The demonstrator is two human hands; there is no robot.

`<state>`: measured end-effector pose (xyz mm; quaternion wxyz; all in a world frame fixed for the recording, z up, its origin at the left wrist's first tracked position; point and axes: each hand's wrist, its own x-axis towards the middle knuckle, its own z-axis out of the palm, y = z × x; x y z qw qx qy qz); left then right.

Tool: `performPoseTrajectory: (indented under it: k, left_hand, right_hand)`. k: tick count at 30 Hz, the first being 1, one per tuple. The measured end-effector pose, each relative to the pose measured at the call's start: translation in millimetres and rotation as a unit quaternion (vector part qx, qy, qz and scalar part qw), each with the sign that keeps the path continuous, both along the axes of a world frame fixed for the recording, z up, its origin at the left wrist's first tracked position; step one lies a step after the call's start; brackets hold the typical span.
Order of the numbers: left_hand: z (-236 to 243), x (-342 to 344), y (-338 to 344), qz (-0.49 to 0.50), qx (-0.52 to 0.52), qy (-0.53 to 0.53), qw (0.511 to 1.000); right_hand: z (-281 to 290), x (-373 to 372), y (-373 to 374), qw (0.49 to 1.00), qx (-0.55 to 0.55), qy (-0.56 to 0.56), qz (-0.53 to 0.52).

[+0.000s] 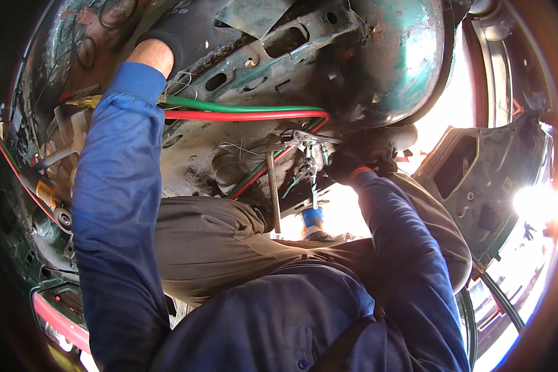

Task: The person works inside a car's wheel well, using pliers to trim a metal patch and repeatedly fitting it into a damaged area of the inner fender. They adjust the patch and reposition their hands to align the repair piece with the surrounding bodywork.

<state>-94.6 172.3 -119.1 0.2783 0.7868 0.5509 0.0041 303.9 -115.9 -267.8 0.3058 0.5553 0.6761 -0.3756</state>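
My left hand [189, 37], in a dark work glove, reaches to the bare metal body panel [254, 68] at the upper left; its fingers do not show clearly. My right hand [347, 166], also dark-gloved, is low in the middle right, beside metal tools that look like locking pliers [307, 152]. Shadow hides its fingers, so I cannot tell whether it grips them. A green hose [242, 108] and a red hose [242, 115] run from beside my left wrist, bend near the middle and drop behind the pliers. A brass fitting [84, 101] sticks out left of my left sleeve.
A rounded green metal housing [390, 62] bulges at the upper right. A loose green vehicle panel [477, 180] stands at the right, with strong glare beside it. A metal rod [273, 192] stands near my knees. A yellowish cylindrical tool [46, 192] lies at the left.
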Motion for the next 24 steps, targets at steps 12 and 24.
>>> performPoseTrajectory:
  k: [12, 24]
  left_hand:
    - [-8, -2, 0, -0.014, 0.007, -0.023, 1.000]
    - [25, 9, -14, 0.004, 0.019, -0.014, 1.000]
  right_hand:
    - [-98, -29, -94, 0.966, 0.122, -0.068, -0.219]
    - [-81, -41, -24, 0.963, 0.036, -0.136, -0.228]
